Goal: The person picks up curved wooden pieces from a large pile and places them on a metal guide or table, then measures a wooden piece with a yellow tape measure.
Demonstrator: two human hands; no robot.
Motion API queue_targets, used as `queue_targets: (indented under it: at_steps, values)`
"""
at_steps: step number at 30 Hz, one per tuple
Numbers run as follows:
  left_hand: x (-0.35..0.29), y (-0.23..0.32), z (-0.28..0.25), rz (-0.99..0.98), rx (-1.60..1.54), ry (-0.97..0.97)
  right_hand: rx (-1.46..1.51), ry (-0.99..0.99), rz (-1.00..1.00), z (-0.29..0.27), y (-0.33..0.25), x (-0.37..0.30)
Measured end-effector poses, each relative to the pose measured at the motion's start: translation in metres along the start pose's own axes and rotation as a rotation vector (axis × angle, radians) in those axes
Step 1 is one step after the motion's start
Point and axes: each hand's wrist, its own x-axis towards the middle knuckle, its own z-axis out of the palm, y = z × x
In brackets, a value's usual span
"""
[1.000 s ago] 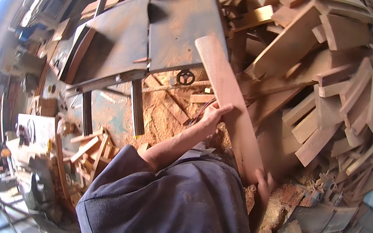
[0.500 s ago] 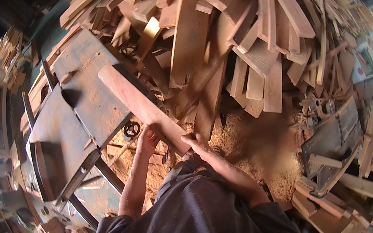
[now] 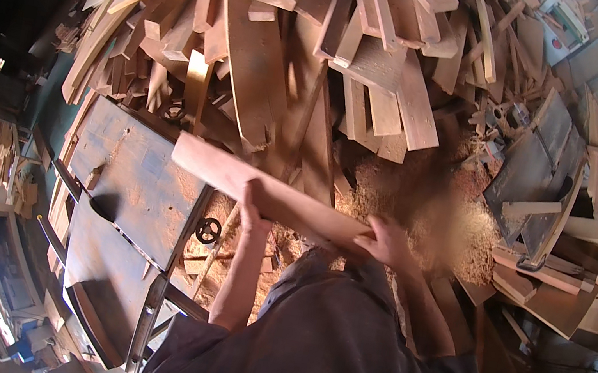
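A heap of boards (image 3: 318,71) crowds the far side; on the left stands a flat metal table (image 3: 135,175), a handwheel (image 3: 208,230) near its right edge, and sawdust (image 3: 476,236) lies right. The pinkish-brown plank (image 3: 296,204) is long and straight-edged, held crosswise before the body; the left hand (image 3: 253,213) grips its near edge, the right hand (image 3: 387,244) its right end. The wood looks smooth, the tabletop scuffed and dusty, the sawdust loose.

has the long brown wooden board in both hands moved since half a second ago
Yes: rightward; the board overlaps less of the flat grey metal table in view.
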Motion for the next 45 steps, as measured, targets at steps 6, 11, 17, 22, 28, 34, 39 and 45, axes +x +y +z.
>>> queue_targets:
  at_steps: [6,11,17,22,28,34,39,45]
  values:
    - [0.002,-0.122,0.111,-0.217,-0.009,-0.198,-0.161,0.126,0.135,-0.047,0.017,-0.031]
    - [-0.025,-0.203,0.198,-0.361,0.243,-0.177,0.088,0.187,0.333,-0.076,0.051,-0.028]
    - [-0.024,-0.226,0.277,-0.299,0.487,-0.560,0.791,0.555,0.608,-0.076,0.141,-0.013]
    - [-0.002,-0.173,0.268,0.064,0.671,-0.462,0.795,0.730,0.493,-0.084,0.252,0.077]
    - [0.025,-0.121,0.195,0.304,0.952,-0.101,0.381,0.891,0.604,-0.134,0.319,0.264]
    - [0.074,-0.048,0.237,0.476,1.278,-0.038,0.330,0.615,0.361,-0.130,0.355,0.365]
    - [0.167,-0.002,0.296,0.872,1.593,0.045,0.175,0.144,0.299,-0.105,0.333,0.355]
    - [0.279,0.046,0.378,0.897,1.691,0.041,0.384,0.080,0.386,-0.041,0.345,0.308]
